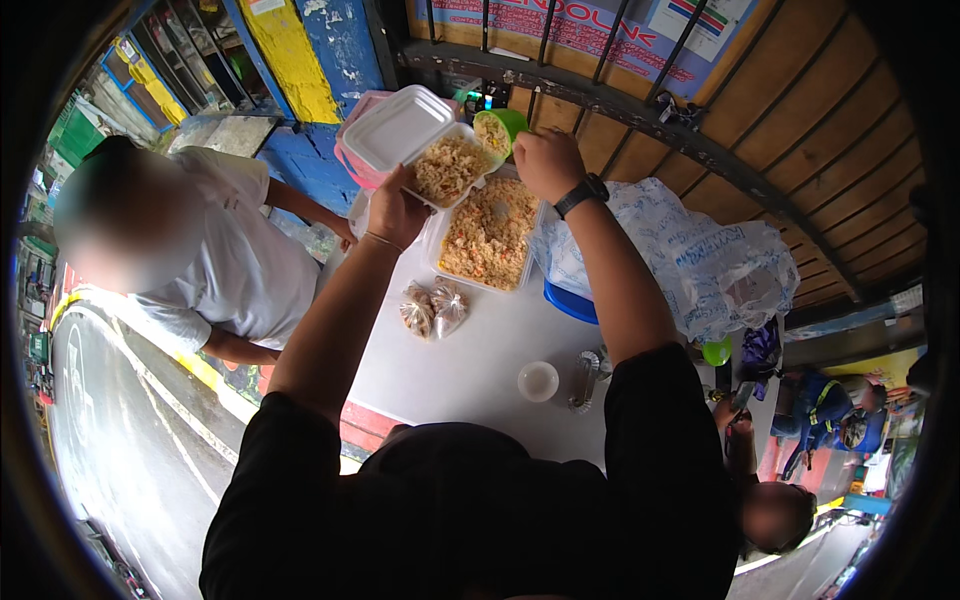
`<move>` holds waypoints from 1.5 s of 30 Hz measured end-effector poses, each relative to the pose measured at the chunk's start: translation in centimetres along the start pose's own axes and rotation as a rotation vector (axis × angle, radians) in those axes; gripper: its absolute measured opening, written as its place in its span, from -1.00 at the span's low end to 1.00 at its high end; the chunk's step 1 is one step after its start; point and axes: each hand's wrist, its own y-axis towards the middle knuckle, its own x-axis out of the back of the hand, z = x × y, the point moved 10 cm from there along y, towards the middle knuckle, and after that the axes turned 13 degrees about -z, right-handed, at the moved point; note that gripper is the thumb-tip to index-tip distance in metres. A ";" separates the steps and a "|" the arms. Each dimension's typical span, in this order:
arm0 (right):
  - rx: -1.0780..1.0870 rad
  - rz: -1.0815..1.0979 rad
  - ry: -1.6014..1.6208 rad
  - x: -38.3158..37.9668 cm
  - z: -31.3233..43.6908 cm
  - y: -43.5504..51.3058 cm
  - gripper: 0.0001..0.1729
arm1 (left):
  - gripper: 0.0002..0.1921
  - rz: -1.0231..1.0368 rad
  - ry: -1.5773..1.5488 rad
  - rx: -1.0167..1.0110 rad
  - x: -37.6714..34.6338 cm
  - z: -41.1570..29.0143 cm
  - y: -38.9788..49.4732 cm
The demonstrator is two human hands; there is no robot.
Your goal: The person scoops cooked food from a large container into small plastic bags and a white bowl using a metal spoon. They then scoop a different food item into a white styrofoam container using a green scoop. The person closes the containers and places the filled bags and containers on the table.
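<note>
My left hand (399,212) holds an open white foam clamshell box (400,127) by its near side. Fried rice (448,169) lies in the box's lower half. My right hand (551,165), with a dark watch at the wrist, grips a green plastic cup (512,127) tilted at the box's right edge, with rice inside it. Below both is a clear plastic tub (487,285) of fried rice with small orange and yellow bits. Two knotted clear bags of food (433,307) lie on the white table just nearer to me.
A person in a white shirt (240,240) stands at the left. Crumpled printed plastic (675,255) partly covers a blue container (568,301) at the right. A small white bowl (538,381) stands on the table (465,390) near a clear ridged plastic piece (583,382). Barred wooden panels border the far side.
</note>
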 end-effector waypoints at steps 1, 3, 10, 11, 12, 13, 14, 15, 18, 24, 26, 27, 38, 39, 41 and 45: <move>0.084 -0.029 -0.075 0.7 1.2 0.3 -0.75 | -0.43 -0.024 0.010 0.028 -0.5 1.0 0.1; 0.142 0.090 -0.087 0.0 2.5 0.5 -0.77 | -0.43 -0.053 0.011 0.060 -1.4 2.3 0.3; 0.242 0.061 -0.191 2.0 2.4 1.6 -0.81 | -0.41 0.055 -0.059 0.098 -2.7 2.2 -0.3; 0.275 0.044 -0.194 2.4 2.6 1.7 -0.81 | -0.41 0.075 -0.063 0.092 -2.9 2.1 -0.4; 0.299 0.027 -0.209 2.7 2.7 1.9 -0.81 | -0.40 0.058 -0.062 0.088 -2.8 2.1 -0.5; 0.336 0.009 -0.212 2.9 3.0 2.0 -0.81 | -0.40 0.042 -0.061 0.083 -2.8 2.0 -0.5; 0.314 -0.010 -0.235 3.3 2.7 2.4 -0.81 | -0.40 0.047 -0.063 0.070 -3.0 1.9 -0.6; 0.305 -0.027 -0.243 3.6 2.6 2.7 -0.81 | -0.40 0.049 -0.066 0.058 -3.1 1.8 -0.7; 0.239 -0.027 -0.231 4.0 1.9 3.1 -0.81 | -0.39 0.077 -0.060 0.071 -3.6 1.9 -1.2; 0.145 -0.009 -0.119 4.4 0.7 2.8 -0.79 | -0.38 0.102 -0.070 0.071 -3.8 1.7 -1.6; 0.120 -0.005 -0.091 4.6 0.1 2.8 -0.80 | -0.37 0.107 -0.072 0.070 -3.8 1.6 -1.7; 0.117 -0.041 -0.076 5.0 -0.1 3.0 -0.81 | -0.37 0.114 -0.077 0.071 -3.9 1.6 -1.8; 0.191 -0.124 -0.018 6.0 0.9 2.9 -0.82 | -0.36 0.144 -0.089 0.093 -4.3 2.0 -2.0; 0.167 -0.087 0.001 5.7 0.7 2.9 -0.82 | -0.34 0.150 -0.083 0.095 -4.4 2.0 -2.0; 0.138 -0.065 0.044 5.5 0.5 2.9 -0.82 | -0.32 0.143 -0.076 0.088 -4.4 2.0 -2.0; 0.151 -0.047 0.092 5.1 0.5 3.3 -0.82 | -0.38 0.121 -0.085 0.088 -4.2 2.0 -1.8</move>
